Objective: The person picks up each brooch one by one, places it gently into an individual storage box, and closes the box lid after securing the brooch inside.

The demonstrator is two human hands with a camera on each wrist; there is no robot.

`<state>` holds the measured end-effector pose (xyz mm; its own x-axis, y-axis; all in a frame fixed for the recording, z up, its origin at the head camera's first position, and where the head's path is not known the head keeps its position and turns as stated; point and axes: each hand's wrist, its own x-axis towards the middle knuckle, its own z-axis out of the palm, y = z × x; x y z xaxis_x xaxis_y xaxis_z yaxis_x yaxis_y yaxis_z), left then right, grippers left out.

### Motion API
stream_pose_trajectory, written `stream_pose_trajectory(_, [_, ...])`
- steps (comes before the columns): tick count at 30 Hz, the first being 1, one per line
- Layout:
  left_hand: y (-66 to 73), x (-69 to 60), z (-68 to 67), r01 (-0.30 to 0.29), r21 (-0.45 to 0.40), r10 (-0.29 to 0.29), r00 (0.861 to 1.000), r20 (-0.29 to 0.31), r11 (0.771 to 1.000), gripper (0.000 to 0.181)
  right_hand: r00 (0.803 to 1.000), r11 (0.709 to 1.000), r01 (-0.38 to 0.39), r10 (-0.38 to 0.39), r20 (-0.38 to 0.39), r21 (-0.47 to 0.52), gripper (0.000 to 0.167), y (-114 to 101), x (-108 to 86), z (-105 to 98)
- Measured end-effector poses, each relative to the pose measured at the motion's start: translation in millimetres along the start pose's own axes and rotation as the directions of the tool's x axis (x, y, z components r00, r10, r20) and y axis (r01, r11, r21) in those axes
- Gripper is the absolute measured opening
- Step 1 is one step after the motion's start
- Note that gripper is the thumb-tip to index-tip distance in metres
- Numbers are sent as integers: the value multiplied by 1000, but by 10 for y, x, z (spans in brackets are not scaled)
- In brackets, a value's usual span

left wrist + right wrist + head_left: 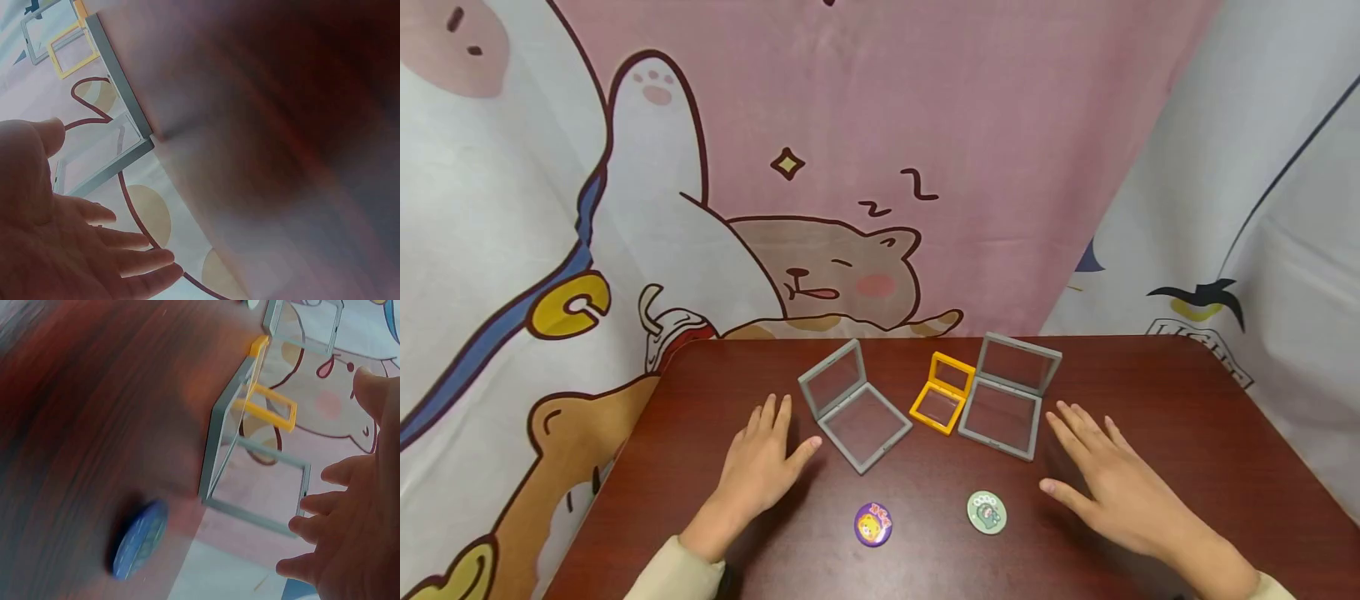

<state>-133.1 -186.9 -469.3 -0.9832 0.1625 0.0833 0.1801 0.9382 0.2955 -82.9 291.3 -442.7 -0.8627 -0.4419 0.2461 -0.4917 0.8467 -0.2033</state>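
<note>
My left hand [758, 465], fingers straight and thumb apart, holds nothing beside a grey square frame case [880, 456] with a clear pane and raised lid. On the other side, my right hand [1123, 492] is likewise empty with extended fingers, nearest a second grey frame case [997, 450], its lid also tipped up. A small yellow frame case [916, 414] with its lid raised stands between the two. Nearer the front lie a purple round badge [872, 525] with a yellow bear and a pale green round badge [987, 512]. The right wrist view shows a blue round disc [140, 540].
Everything stands on a dark red-brown wooden table [925, 567]. Behind it hangs a cartoon-printed curtain [1000, 167] that reaches down to the table's back edge. Another curtain stretch [467, 250] runs along the left side.
</note>
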Motion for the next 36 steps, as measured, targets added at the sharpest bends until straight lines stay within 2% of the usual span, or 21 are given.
stream_pose_trajectory(10, [34,126,-19,29,-128,-28,1000,9,991,84,998,998,64,-64,10,5,81,-265,155,118])
stream_pose_trajectory(16, [51,195,-5,31,-183,-33,999,-6,983,79,997,998,56,-58,55,35,81,-429,240,171])
stream_pose_trajectory(20, [55,257,7,42,-263,-46,999,-9,964,73,995,995,84,-87,51,51,78,-552,299,210])
stream_pose_trajectory(24, [68,308,23,69,-337,-67,998,17,939,65,990,991,114,-120,77,73,75,-669,350,241])
stream_pose_trajectory(29, [83,345,34,60,-381,-63,998,6,923,55,980,985,153,-162,114,85,75,-817,436,294])
stream_pose_trajectory(36, [58,393,46,59,-444,-72,997,-14,894,36,967,969,226,-235,96,97,74,-1027,570,404])
